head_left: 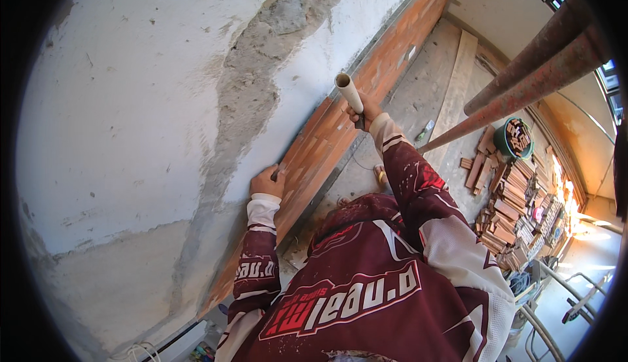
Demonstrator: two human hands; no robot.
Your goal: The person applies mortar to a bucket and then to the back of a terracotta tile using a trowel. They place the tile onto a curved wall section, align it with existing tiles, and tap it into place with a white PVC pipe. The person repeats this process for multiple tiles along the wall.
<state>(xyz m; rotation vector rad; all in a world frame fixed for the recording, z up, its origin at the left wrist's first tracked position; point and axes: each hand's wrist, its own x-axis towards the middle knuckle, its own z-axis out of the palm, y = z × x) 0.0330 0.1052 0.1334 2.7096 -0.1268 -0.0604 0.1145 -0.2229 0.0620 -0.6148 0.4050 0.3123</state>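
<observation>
My right hand [369, 111] is closed around a cream-coloured hollow pipe [350, 93], whose open end tilts up toward the wall. A small dark part shows below the grip; its kind is unclear. To the left, my left hand [265, 184] is closed against the wall, at the top edge of the reddish-brown brick tiles [317, 144]. Something small and dark [275, 175] shows at its fingers, too hidden to name. The tiles run in a long band of narrow strips along the lower wall.
Above the tiles is a white wall [144, 93] with a rough grey cement patch [252, 87]. Rusty metal poles [523, 80] slant in from the right. A green bucket [502, 141] of tile pieces stands beside piled tiles [513, 211]. A plank [458, 74] lies on the floor.
</observation>
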